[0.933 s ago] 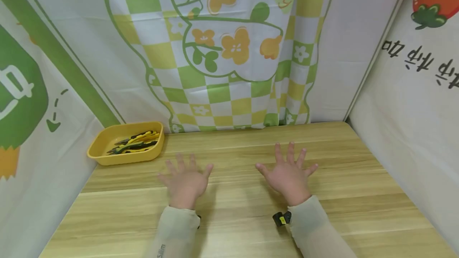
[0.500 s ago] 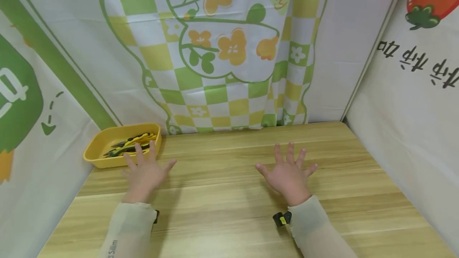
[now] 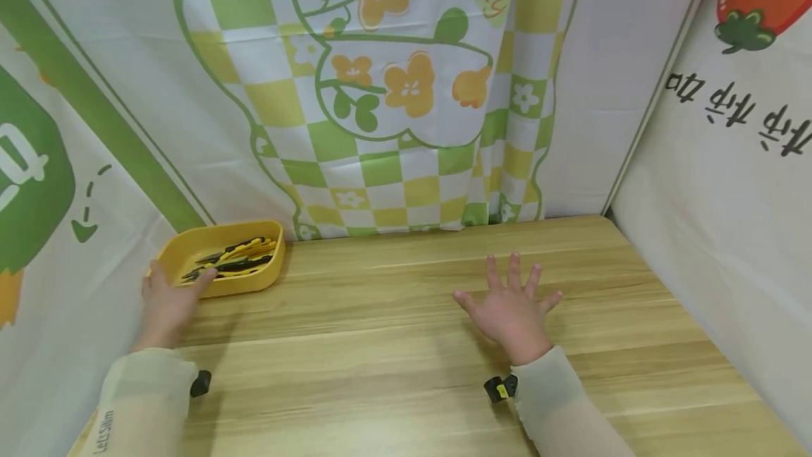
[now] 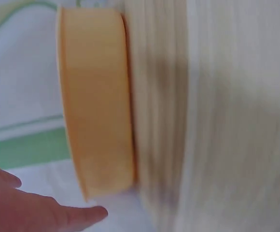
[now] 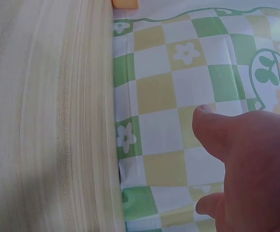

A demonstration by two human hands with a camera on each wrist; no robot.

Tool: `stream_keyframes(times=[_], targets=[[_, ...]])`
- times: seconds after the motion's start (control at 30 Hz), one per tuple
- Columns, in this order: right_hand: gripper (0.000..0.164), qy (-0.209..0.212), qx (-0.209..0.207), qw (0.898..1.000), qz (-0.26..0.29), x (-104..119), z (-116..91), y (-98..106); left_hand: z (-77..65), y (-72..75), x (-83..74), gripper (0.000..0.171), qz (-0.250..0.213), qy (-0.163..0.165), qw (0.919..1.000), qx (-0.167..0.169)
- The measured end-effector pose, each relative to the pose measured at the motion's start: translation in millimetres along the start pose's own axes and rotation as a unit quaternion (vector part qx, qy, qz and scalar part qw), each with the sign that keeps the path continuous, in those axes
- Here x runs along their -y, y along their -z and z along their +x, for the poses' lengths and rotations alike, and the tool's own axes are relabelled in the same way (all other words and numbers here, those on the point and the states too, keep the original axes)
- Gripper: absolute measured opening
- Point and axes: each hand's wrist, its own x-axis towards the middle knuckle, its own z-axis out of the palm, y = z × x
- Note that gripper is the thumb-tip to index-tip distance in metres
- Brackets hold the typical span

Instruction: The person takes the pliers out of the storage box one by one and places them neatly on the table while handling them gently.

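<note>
A yellow plastic tray (image 3: 256, 281) stands at the back left of the table, with several pliers (image 3: 244, 259) with yellow and black handles lying in it. My left hand (image 3: 166, 309) is at the tray's near left corner, thumb and fingers spread apart, the thumb overlapping the front rim in the head view. From the left wrist, the tray's side wall (image 4: 99, 101) faces me, and straight fingers (image 4: 79, 217) reach towards its end. My right hand (image 3: 512, 317) is spread flat over the right half of the table and holds nothing.
The wooden table (image 3: 393, 358) ends at a checked, flowered curtain (image 3: 406, 168) along the back. White printed cloth walls (image 3: 717, 210) close in the left and right sides. Black wrist cameras (image 3: 501, 389) sit by the sleeves.
My left hand has moved left from mid-table, past the tray's front, to its left corner. The right hand stays put. The head view has shifted slightly.
</note>
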Motion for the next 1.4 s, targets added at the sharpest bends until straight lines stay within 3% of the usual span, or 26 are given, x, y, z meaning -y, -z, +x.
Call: stream_keyframes(times=[0.23,0.43,0.5,0.57,0.67,0.87,1.0,1.27,1.4], targets=[[0.113,0.001,0.006,1.000,0.007,2,0,1,15.1,16.6,23.1,0.119,-0.072,0.040,0.9965,0.015],[0.112,0.001,0.012,1.000,0.011,2,0,3,29.5,16.4,39.9,0.115,-0.165,0.067,0.9840,0.006],[0.112,-0.001,0.012,1.000,0.008,2,0,3,34.3,13.8,44.9,0.104,-0.189,0.071,0.9793,-0.001],[0.112,-0.001,0.012,1.000,0.007,1,0,3,40.8,10.8,52.2,0.079,-0.215,0.069,0.9740,-0.011],[0.112,-0.002,0.013,1.000,0.008,1,1,3,43.3,8.5,54.8,0.062,-0.208,0.076,0.9749,-0.026],[0.111,-0.002,0.013,1.000,0.014,0,1,2,46.4,9.4,52.8,0.072,-0.164,0.087,0.9821,-0.028],[0.110,-0.002,0.013,1.000,0.017,-1,2,1,53.2,11.8,52.9,0.072,-0.188,0.097,0.9769,-0.029],[0.110,-0.006,0.015,1.000,0.012,-4,2,-1,59.4,16.0,47.2,0.095,-0.240,0.153,0.9583,-0.028],[0.110,-0.005,0.017,1.000,0.013,-5,3,-1,56.8,15.4,43.0,0.097,-0.232,0.163,0.9589,-0.014]])
